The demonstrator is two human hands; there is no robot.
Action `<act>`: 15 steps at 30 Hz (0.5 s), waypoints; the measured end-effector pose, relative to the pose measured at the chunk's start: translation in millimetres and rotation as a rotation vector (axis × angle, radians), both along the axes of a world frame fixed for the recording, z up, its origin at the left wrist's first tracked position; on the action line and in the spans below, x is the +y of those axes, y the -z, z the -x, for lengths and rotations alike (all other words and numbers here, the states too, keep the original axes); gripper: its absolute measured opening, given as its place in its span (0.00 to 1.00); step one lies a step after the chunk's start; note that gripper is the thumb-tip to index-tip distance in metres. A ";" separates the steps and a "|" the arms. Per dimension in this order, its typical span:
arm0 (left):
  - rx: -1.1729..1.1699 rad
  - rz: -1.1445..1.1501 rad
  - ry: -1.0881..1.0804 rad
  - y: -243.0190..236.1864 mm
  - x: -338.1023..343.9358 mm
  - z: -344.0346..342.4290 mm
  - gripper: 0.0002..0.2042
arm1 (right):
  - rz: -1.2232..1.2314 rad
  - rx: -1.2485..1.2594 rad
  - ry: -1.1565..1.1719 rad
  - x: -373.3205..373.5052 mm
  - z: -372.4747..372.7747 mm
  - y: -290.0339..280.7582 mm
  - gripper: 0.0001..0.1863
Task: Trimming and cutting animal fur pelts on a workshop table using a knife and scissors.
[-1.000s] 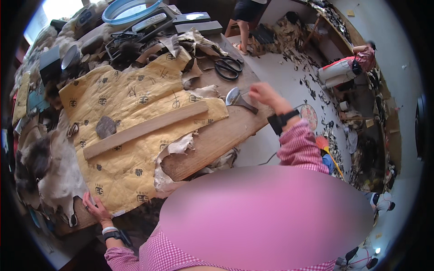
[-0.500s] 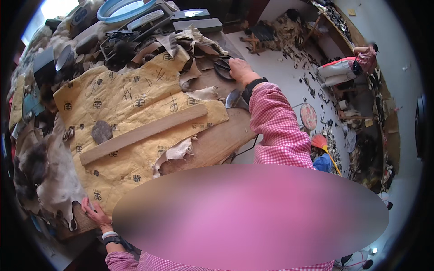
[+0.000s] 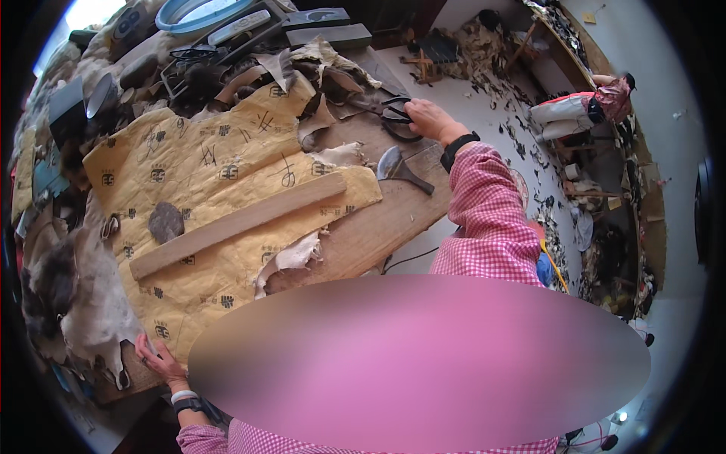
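Observation:
My right hand (image 3: 429, 121) reaches to the table's far right side, its fingers closed on the black handle loops of a pair of scissors (image 3: 395, 111), whose blades point left. My left hand (image 3: 161, 363) lies with fingers stretched out at the near left edge of a yellow paper pattern (image 3: 212, 170) with dark marks. On that paper rest a wooden bar (image 3: 238, 225) and a round grey stone (image 3: 165, 222). Pale hide (image 3: 291, 261) with ragged edges sticks out from beneath the paper. A half-moon knife (image 3: 390, 163) with a dark handle lies below my right hand.
Furry hides (image 3: 91, 295) spread over the left side. Sharpening stones (image 3: 329, 36), a light-blue ring-shaped rim (image 3: 203, 13) and scraps crowd the back. The wooden board (image 3: 363, 231) ends at the right, above a scrap-littered floor. Another person (image 3: 578, 108) bends at the far right.
My right hand has drawn to the right, and the scissors have lifted and turned with it, their handles spread apart. The half-moon knife's handle is now uncovered. My left hand stays in place.

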State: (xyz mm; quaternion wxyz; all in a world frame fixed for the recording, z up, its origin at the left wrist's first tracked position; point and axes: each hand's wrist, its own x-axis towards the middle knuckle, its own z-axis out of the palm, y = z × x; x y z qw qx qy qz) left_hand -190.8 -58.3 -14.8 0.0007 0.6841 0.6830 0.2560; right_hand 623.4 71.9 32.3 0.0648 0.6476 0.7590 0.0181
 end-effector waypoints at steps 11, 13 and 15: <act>0.013 0.007 -0.015 3.6 0.4 4.0 0.22 | 0.067 0.113 0.020 84.3 85.9 -43.9 0.17; -0.012 0.033 -0.034 -4.9 -1.0 -4.5 0.22 | -0.045 0.329 -0.128 110.3 121.6 -40.9 0.19; -0.014 0.033 -0.043 -4.5 -1.9 -3.3 0.22 | 0.064 0.422 -0.006 142.7 153.2 -25.4 0.24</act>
